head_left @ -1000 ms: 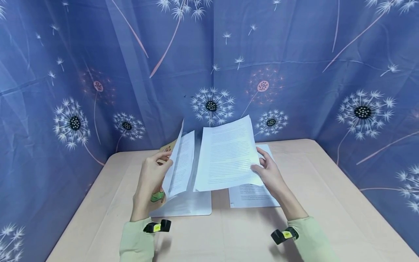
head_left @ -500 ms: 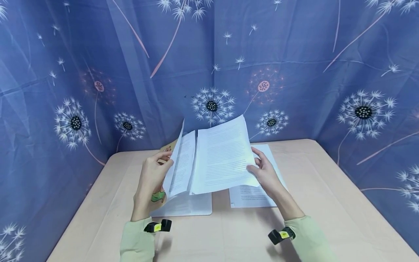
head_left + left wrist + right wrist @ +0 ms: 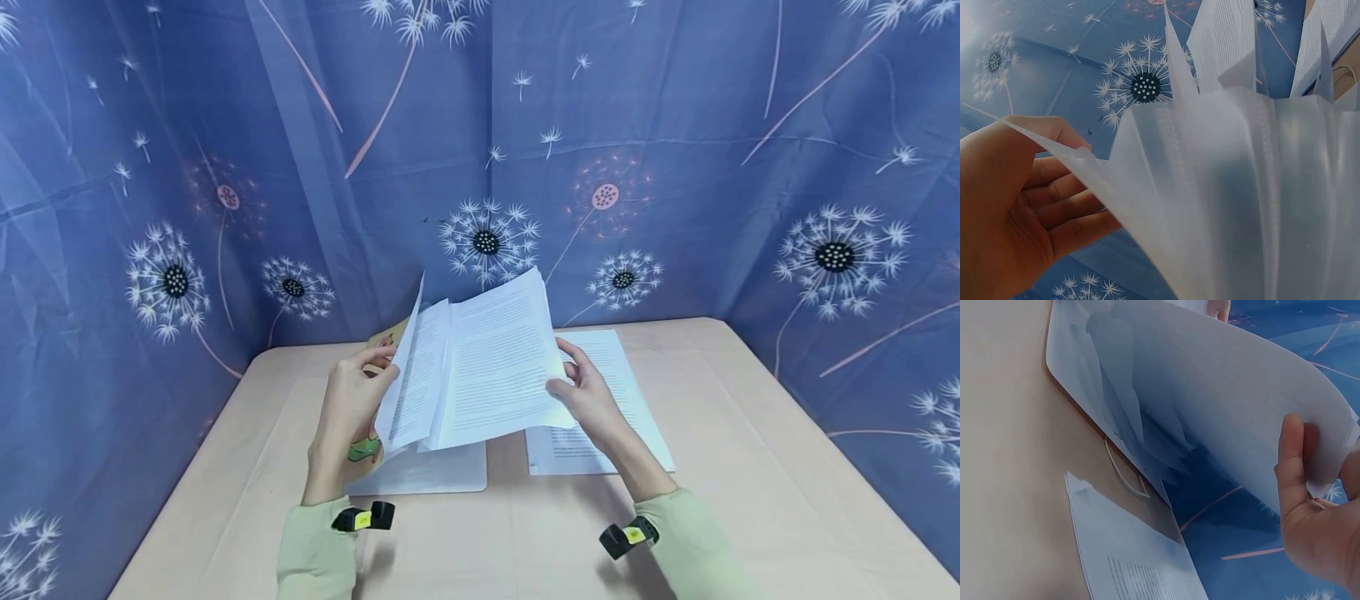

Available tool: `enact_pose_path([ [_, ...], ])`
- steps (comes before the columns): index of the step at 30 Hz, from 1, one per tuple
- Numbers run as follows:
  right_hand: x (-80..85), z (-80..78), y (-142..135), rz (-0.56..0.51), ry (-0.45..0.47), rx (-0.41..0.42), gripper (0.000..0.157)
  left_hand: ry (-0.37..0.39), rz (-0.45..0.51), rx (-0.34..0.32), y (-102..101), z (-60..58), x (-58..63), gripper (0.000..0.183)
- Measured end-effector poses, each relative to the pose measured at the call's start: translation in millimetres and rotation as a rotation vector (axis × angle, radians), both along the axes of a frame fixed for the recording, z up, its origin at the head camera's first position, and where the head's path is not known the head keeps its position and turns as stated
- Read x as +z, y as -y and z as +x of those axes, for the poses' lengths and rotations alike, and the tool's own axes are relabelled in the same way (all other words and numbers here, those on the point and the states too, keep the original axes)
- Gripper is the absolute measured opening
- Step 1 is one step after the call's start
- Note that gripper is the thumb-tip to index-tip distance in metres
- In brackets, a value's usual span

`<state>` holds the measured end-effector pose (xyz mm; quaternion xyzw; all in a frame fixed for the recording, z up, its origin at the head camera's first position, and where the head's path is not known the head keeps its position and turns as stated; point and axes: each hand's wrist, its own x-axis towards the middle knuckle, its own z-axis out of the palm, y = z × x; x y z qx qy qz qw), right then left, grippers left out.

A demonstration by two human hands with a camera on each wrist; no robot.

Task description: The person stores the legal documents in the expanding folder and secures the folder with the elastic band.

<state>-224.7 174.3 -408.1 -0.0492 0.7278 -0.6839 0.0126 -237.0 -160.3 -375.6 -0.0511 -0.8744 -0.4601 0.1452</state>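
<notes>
Blue curtain (image 3: 390, 208) hangs behind a pale tabletop (image 3: 750, 467), open folder (image 3: 442, 475) left of centre
Left hand (image 3: 352, 396) pinches a raised folder leaf (image 3: 402, 367), fingers curled; right hand (image 3: 587, 403) grips printed sheets (image 3: 498, 367) mid-frame between thumb and fingers, paper stack (image 3: 624, 371) right of centre

From the head, forward and down over table (image 3: 540, 542), close in from each wrist, sharing printed sheets (image 3: 498, 367) throughout
</notes>
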Motion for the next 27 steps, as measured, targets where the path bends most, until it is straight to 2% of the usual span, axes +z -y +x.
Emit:
enact_pose_path([
  [16, -5.3, -4.5, 26, -0.005, 0.024, 0.040, 0.072, 0.019, -0.002, 0.014, 0, -1.1, -0.6, 0.034],
  [27, -11.1, -7.0, 46, 0.043, 0.036, 0.048, 0.072, 0.017, -0.005, 0.017, -1, -1.2, 0.0, 0.033],
])
